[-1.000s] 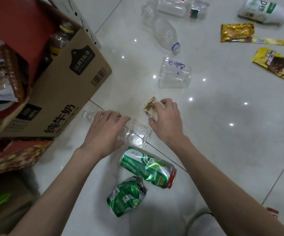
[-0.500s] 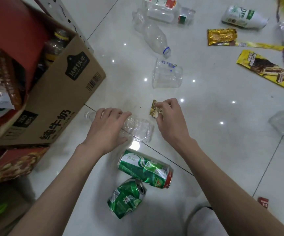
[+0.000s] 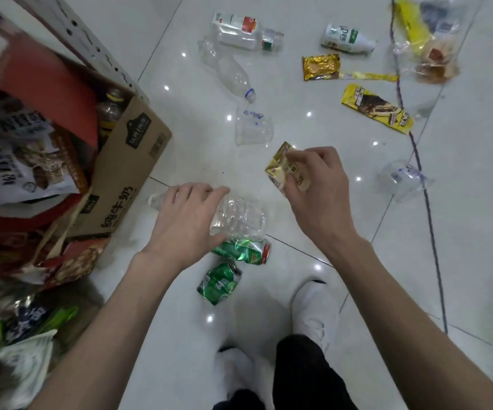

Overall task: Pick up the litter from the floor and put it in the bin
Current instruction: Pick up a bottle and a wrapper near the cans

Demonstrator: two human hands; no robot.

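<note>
A glossy white tiled floor [image 3: 198, 149] fills the view, strewn with litter. At the left stands a brown cardboard box with black printed characters [image 3: 127, 173], serving as the bin and packed with wrappers and a bottle. The left hand [image 3: 186, 223] is curled around a crumpled clear plastic bottle [image 3: 239, 217], which lies sideways in its grasp above two crushed green drink cans [image 3: 239, 251] on the tiles. Just to its right, the right hand [image 3: 319, 190] pinches a small gold foil sachet [image 3: 283, 168] between thumb and fingers, clear of the floor. Farther out lie a clear plastic cup [image 3: 254, 128] and a yellow snack wrapper [image 3: 377, 109].
</note>
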